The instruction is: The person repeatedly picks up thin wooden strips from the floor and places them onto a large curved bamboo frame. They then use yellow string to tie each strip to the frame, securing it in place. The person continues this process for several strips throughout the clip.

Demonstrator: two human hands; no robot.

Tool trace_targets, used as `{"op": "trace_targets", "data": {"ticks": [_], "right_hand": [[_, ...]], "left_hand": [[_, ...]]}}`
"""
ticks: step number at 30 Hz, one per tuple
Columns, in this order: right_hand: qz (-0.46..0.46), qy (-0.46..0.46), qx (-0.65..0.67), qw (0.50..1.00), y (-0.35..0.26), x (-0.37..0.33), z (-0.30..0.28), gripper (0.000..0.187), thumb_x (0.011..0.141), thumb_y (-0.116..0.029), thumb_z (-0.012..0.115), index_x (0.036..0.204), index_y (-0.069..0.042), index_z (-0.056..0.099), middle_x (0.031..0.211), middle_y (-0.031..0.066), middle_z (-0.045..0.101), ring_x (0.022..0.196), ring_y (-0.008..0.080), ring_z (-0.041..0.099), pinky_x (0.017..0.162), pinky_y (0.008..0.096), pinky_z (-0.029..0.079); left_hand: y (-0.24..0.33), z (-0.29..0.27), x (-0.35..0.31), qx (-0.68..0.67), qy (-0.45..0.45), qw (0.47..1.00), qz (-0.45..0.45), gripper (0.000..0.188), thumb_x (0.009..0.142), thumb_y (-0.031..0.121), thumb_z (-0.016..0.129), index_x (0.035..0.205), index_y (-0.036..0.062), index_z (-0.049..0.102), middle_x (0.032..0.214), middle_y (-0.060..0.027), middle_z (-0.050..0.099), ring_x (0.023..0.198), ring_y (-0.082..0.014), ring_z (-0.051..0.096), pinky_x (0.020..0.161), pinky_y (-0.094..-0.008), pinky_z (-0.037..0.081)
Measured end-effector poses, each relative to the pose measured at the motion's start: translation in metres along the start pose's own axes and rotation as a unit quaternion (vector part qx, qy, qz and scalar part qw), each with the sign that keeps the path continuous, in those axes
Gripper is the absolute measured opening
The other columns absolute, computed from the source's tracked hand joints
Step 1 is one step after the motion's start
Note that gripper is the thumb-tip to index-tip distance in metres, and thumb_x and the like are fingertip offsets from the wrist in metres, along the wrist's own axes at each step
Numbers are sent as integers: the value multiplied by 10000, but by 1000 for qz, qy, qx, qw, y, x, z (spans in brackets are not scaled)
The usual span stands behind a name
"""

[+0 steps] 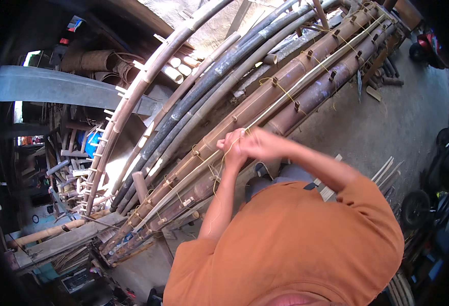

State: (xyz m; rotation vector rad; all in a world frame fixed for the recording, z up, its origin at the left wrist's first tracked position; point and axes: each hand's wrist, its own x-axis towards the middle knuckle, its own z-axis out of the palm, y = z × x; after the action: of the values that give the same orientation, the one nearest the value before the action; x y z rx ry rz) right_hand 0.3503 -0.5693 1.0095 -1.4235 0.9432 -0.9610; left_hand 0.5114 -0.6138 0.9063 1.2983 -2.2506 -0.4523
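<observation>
While my left hand (232, 149) is curled closed around a thin yellow cord (216, 210) that trails down along my forearm (225, 196), my right hand (255, 145) meets it, too blurred for me to tell how open it is or what it holds. Both are over the pale bamboo strip (306, 81), which lies lengthwise between the facing edges of two brown poles (257, 103), dark pegs (297, 106) standing along their upper sides

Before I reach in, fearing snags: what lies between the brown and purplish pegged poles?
A pale strip, a narrow brown band and yellow cord, in the head view; left hand and right hand hide part.
</observation>
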Motion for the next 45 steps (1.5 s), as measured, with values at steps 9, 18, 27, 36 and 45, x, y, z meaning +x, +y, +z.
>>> {"op": "trace_targets", "data": {"ticks": [9,18,27,36,45], "right_hand": [[-4,128,263,956,27,71,-27,185,999,-190,519,1073,-21,527,1040,80,621,764,87,622,801,276,497],[-244,124,-159,948,-90,99,-32,310,985,-230,407,741,-50,470,677,27,448,617,138,442,560,319,374],[144,-86,-287,943,123,-99,57,421,999,-325,393,807,-14,601,785,255,629,796,455,604,713,537,478],[80,-60,-417,903,147,-97,91,370,956,-325,456,786,-57,646,618,204,626,588,396,634,579,521,507],[159,-139,-332,919,94,-75,150,635,927,-513,548,1397,-91,480,1320,225,512,1204,293,520,1000,405,420]], "left_hand": [[2,-5,-2,-20,-25,999,-35,217,983,239,499,1031,132,682,1012,-46,696,981,-223,609,844,-401,300],[10,-9,5,-26,-35,998,-53,249,997,240,479,1061,114,684,993,-62,700,938,-203,610,876,-372,298],[16,-9,11,-102,-8,991,-82,248,1005,221,464,993,80,667,829,-46,679,815,-160,625,766,-372,376],[-83,24,124,-11,13,996,-89,270,950,216,460,1054,68,662,931,-226,675,886,-437,641,771,-524,492],[-80,-95,57,-56,-10,991,-118,485,957,334,504,1283,-24,521,1063,-265,659,1018,-419,628,907,-468,476]]}}
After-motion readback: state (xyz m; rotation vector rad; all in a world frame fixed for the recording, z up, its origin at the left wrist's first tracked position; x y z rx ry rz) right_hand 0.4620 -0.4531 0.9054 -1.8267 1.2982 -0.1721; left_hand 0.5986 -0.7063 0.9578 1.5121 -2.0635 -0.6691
